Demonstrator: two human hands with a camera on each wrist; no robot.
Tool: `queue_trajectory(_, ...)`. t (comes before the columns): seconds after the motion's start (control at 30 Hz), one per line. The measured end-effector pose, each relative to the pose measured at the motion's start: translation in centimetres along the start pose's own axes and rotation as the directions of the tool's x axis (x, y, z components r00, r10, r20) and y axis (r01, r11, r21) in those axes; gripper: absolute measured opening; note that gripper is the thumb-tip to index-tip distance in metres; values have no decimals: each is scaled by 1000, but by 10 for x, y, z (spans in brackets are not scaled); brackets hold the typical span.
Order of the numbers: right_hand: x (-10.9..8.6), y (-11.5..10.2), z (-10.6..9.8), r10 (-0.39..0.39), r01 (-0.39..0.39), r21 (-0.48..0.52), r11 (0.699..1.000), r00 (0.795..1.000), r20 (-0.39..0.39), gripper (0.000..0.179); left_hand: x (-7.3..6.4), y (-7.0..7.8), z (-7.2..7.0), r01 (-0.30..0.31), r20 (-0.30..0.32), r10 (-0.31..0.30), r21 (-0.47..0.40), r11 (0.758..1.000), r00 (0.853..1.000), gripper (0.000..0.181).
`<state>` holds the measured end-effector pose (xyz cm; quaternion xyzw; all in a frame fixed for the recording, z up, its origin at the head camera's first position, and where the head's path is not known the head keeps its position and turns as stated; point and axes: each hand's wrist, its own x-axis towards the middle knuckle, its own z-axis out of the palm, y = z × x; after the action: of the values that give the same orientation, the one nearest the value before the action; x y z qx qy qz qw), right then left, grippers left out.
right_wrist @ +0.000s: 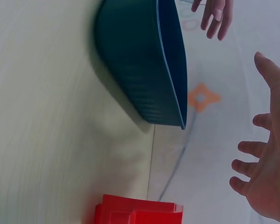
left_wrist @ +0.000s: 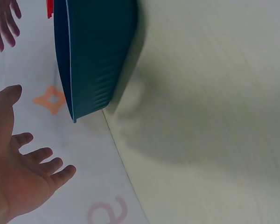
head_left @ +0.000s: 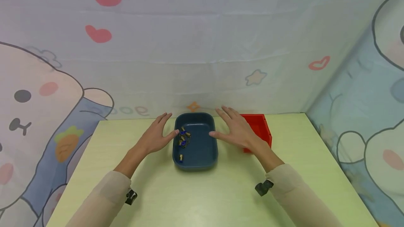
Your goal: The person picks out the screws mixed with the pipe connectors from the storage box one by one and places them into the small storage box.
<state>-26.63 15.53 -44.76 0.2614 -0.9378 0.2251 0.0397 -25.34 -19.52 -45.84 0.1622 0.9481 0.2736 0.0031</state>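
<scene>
A dark blue rectangular bin [head_left: 199, 150] stands on the table, close to the back edge. Along its left side lie several small brass-coloured fittings [head_left: 183, 139] with blue parts; one more lies apart near the front left corner. My left hand [head_left: 155, 136] is at the bin's left side, fingers spread and extended, the thumb overlapping the rim in the head view. On the other side, my right hand [head_left: 236, 129] is held with straight fingers and the thumb toward the bin's right rim. Both palms face the bin in the wrist views, and neither hand holds anything.
Right of the blue bin, a red bin [head_left: 266, 132] stands on the pale yellow table [head_left: 202, 199], partly hidden behind my right hand and forearm. A printed cloth [head_left: 195, 45] hangs directly behind the table's back edge and along both sides.
</scene>
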Motion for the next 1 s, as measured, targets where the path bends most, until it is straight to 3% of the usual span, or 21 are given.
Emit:
queue_trajectory(0.27, 5, -9, 11, 19, -20, 41, 999, 1000, 16, 100, 2, 0, 6, -2, -3, 2, -101, 995, 1000, 81)
queue_trajectory(0.5, 7, -18, 17, 27, -29, 81, 996, 999, 28, 100, 0, 6, 7, 5, -21, -10, -215, 977, 1000, 76)
queue_trajectory(0.8, 9, -27, 24, -38, 36, 72, 997, 999, 29, 97, -1, 2, 9, 45, 18, -41, -342, 939, 999, 74)
queue_trajectory(1.0, 12, -28, 31, -13, 7, 134, 991, 999, 49, 93, 0, 1, 12, 84, 44, -73, -366, 927, 996, 75)
